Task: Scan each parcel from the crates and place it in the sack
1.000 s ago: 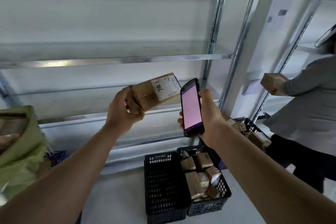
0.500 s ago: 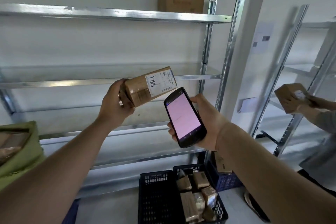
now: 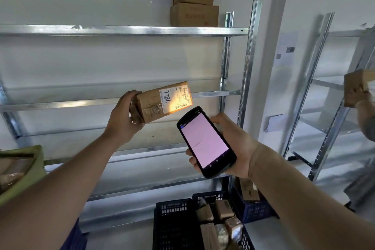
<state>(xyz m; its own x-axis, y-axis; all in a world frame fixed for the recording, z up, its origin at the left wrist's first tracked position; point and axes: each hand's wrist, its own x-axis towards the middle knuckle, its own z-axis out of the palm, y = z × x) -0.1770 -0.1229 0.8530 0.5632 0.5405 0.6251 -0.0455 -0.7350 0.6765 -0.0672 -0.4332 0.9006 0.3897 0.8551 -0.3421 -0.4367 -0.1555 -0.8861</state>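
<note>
My left hand (image 3: 123, 119) grips a small brown parcel (image 3: 154, 105) by its left end, raised in front of the shelves. Its white label marked "98LL" faces me, and an orange glow falls on the barcode. My right hand (image 3: 233, 146) holds a black handheld scanner (image 3: 206, 141) with a pale pink screen, just below and right of the parcel. On the floor below, black crates (image 3: 174, 227) stand side by side; the right one holds several brown parcels (image 3: 221, 221). A green sack (image 3: 22, 170) with parcels inside shows at the left edge.
Bare metal shelves (image 3: 121, 30) fill the wall ahead, with two cardboard boxes (image 3: 193, 2) on the top one. A blue crate (image 3: 253, 207) with a parcel stands behind the black ones. At the right edge another person's hand (image 3: 359, 95) holds a box beside a second rack.
The view has tilted upward. The scanner has swung from edge-on to screen facing me, below the parcel. An orange glow now lies on the label's barcode.
</note>
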